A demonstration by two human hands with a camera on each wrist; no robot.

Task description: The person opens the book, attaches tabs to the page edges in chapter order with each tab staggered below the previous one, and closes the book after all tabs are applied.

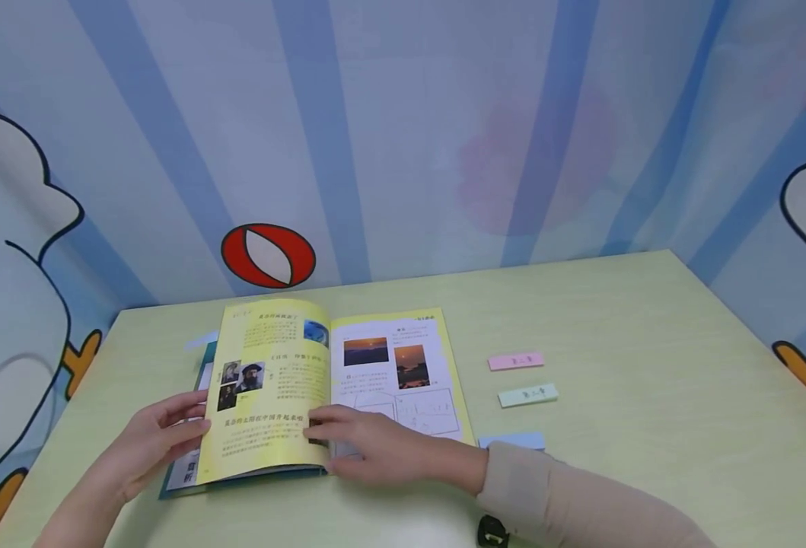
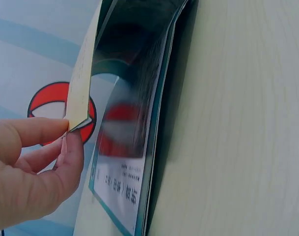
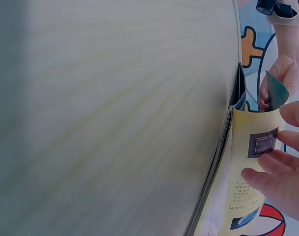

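Note:
An open book (image 1: 406,335) with yellow-bordered pages lies on the left part of the table. My left hand (image 1: 159,438) pinches the outer edge of the left-hand page (image 1: 275,415) between thumb and fingers. In the left wrist view this page (image 2: 83,83) stands raised, with the glossy inside of the cover (image 2: 117,182) beneath it. My right hand (image 1: 396,449) rests near the spine at the lower part of the book, fingertips on the left-hand page. The right wrist view shows that hand's fingers (image 3: 259,179) spread loosely against the curved page.
Right of the book lie a pink label strip (image 1: 515,361), a pale green one (image 1: 528,395) and a blue one (image 1: 512,440), partly hidden by my right sleeve. A pale blue strip (image 1: 201,340) shows behind the book. A small black object (image 1: 493,530) is at the front edge.

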